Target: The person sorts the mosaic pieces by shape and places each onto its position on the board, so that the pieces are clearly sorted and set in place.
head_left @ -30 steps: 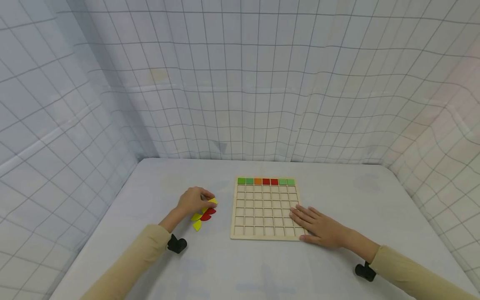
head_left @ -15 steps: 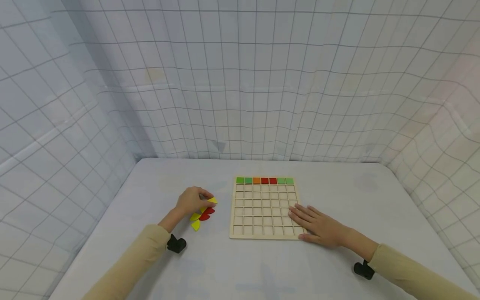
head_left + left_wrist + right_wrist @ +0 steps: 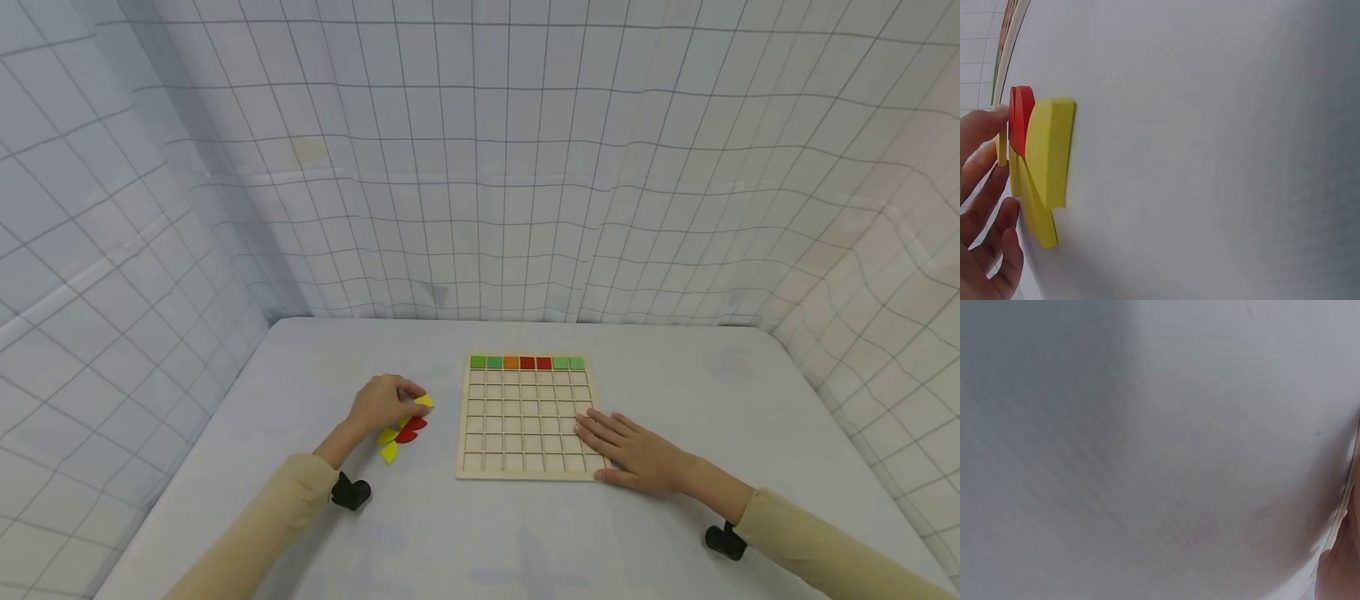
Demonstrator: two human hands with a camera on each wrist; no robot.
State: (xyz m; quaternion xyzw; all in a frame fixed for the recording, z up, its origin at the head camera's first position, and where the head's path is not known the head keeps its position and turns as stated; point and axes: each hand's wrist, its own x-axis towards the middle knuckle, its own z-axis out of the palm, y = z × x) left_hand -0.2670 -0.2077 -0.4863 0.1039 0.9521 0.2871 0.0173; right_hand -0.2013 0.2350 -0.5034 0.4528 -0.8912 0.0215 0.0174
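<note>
My left hand [image 3: 381, 403] pinches a yellow leaf-shaped piece [image 3: 424, 402] between thumb and fingers at the far end of a small group of flat pieces. Beside that hand lie red pieces [image 3: 407, 436] and more yellow pieces [image 3: 388, 452], touching or close to one another; the hand partly hides some. In the left wrist view the held yellow piece [image 3: 1002, 150] stands on edge between the fingertips. My right hand [image 3: 643, 457] lies flat, fingers spread, on the lower right corner of a wooden grid board [image 3: 460, 417]. In the right wrist view only part of this hand [image 3: 1337, 575] shows.
Along the board's far row sit coloured squares [image 3: 527, 363] in green, orange and red. The white table [image 3: 420, 542] is bounded by grid-patterned cloth walls [image 3: 480, 208] at the back and sides. A black wrist camera [image 3: 351, 492] hangs below the left sleeve.
The view shifts slightly, so everything sits a little further left. Both hands keep their places, the left on the yellow piece and the right on the board.
</note>
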